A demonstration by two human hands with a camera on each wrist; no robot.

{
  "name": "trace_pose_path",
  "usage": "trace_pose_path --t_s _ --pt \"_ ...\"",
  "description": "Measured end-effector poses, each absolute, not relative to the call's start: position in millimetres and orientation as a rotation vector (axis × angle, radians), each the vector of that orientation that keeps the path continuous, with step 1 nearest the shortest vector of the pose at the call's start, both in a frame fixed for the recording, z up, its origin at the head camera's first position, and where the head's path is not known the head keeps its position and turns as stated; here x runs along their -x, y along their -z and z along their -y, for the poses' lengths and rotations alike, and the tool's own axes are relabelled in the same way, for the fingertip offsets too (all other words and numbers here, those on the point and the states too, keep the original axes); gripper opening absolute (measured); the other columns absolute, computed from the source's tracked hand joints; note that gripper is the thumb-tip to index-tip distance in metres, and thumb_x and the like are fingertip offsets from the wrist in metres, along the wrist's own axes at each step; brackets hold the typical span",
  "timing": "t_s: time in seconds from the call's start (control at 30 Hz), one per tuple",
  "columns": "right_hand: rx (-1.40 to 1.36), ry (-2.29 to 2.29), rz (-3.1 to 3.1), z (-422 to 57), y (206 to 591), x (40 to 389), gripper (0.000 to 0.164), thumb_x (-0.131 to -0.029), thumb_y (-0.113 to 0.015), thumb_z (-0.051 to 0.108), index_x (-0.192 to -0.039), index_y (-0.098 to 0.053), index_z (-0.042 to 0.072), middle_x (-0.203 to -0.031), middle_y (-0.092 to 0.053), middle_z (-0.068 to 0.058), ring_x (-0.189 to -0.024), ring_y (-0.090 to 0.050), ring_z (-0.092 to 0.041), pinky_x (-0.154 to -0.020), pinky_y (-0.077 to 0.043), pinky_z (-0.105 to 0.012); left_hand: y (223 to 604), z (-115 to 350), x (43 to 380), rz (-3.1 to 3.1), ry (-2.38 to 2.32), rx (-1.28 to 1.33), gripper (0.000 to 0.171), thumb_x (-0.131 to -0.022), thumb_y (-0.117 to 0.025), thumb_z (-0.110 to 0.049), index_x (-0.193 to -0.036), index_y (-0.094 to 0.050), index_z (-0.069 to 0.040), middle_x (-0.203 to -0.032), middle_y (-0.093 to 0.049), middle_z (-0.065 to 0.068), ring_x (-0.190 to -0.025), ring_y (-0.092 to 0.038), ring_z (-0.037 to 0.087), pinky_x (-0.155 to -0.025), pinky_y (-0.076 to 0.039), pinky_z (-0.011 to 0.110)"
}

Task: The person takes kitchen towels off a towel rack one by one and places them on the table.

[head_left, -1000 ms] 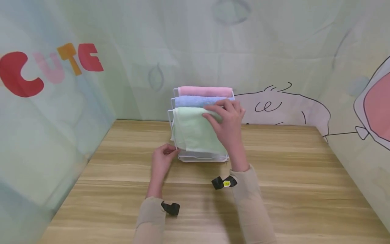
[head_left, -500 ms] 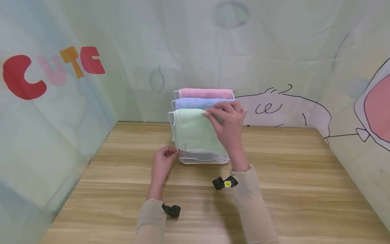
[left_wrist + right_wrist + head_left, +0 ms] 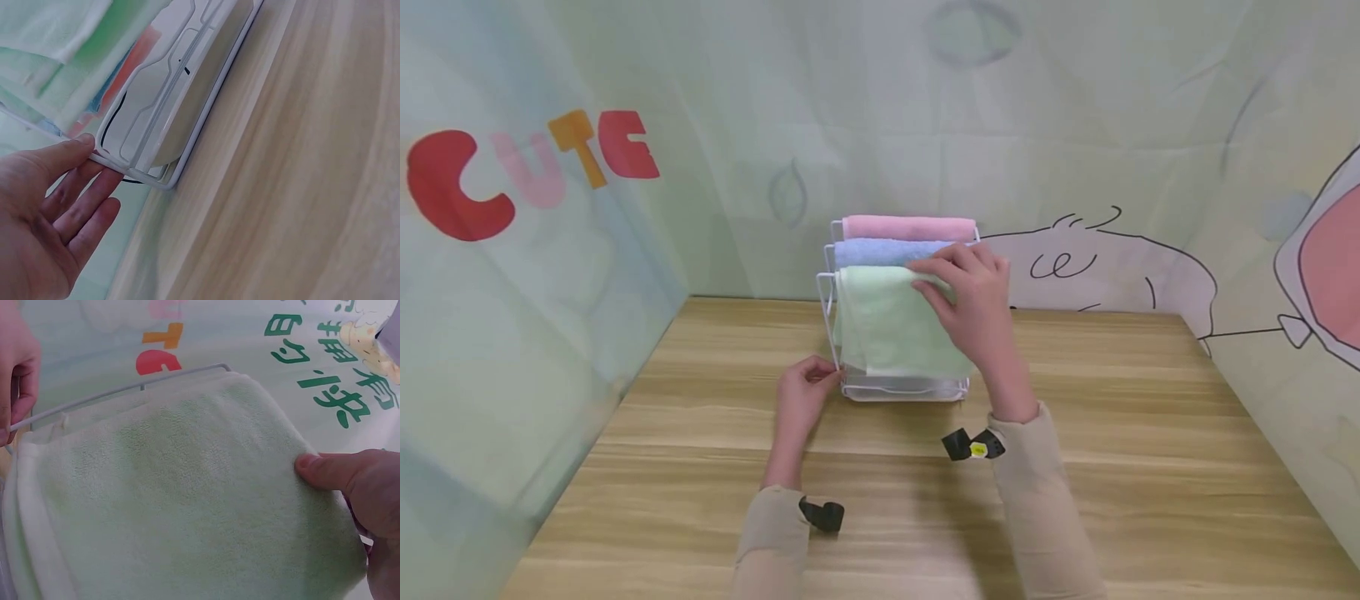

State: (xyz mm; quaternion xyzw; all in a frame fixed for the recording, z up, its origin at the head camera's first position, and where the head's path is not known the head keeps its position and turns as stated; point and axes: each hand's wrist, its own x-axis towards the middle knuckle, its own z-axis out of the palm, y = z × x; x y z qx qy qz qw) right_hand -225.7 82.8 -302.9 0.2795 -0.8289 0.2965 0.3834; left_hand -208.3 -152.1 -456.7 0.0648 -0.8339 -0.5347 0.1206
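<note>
A white wire rack (image 3: 904, 397) stands upright on the table. A light green towel (image 3: 891, 329) hangs folded over its front bar, with a blue towel (image 3: 880, 252) and a pink towel (image 3: 910, 227) on the bars behind. At the rack's lower front left, my left hand (image 3: 801, 400) grips the wire between thumb and fingers, clearer in the left wrist view. My right hand (image 3: 976, 304) pinches the green towel's top edge on the right; its thumb lies on the cloth in the right wrist view. That hand hides the right part of the bar.
The wooden table (image 3: 700, 517) spreads around the rack on both sides and in front. Behind it hangs a printed cloth backdrop (image 3: 737, 125), close to the rack's back. Black wrist bands (image 3: 822, 515) sit on both sleeves.
My right hand has shifted slightly to the right, and the green towel has slid right along the front bar with it. My left hand keeps its place on the rack.
</note>
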Motion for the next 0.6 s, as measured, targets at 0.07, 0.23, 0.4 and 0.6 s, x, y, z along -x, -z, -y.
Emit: trace_pose_path --t_s 0.07,0.23,0.4,0.6 --pt "-0.723 -0.752 2.157 -84 301 225 0.016 -0.088 -0.075 0.021 -0.104 -0.077 0.017 -0.097 -0.069 -0.003 -0.097 -0.051 -0.025 -0.08 -0.028 -0.043 456 152 208 2.437 1.554 -0.189 0.014 -0.084 -0.077 -0.013 -0.089 -0.071 -0.002 -0.096 -0.076 0.015 -0.089 -0.071 0.025 -0.076 -0.057 0.028" --pt "-0.723 -0.774 2.183 -83 297 225 0.014 -0.088 -0.075 0.022 -0.099 -0.077 0.014 -0.096 -0.069 -0.003 -0.102 -0.054 -0.023 -0.08 -0.028 -0.041 455 152 208 2.446 1.545 -0.197 0.014 -0.083 -0.078 -0.014 -0.089 -0.071 -0.003 -0.096 -0.076 0.015 -0.089 -0.071 0.025 -0.078 -0.057 0.03" --pt "-0.746 -0.806 2.137 -81 294 228 0.011 -0.087 -0.075 0.019 -0.094 -0.077 0.012 -0.092 -0.07 -0.004 -0.1 -0.057 -0.022 -0.078 -0.03 -0.04 455 153 209 2.436 1.559 -0.19 0.014 -0.083 -0.077 -0.012 -0.09 -0.071 -0.002 -0.096 -0.076 0.017 -0.088 -0.071 0.025 -0.078 -0.057 0.032" --pt "-0.775 -0.773 2.099 -83 281 231 0.012 -0.087 -0.076 0.018 -0.093 -0.076 0.008 -0.09 -0.07 -0.007 -0.094 -0.058 -0.026 -0.08 -0.036 -0.039 456 153 210 2.444 1.553 -0.185 0.014 -0.083 -0.077 -0.011 -0.091 -0.071 -0.002 -0.096 -0.075 0.016 -0.089 -0.07 0.026 -0.08 -0.058 0.034"
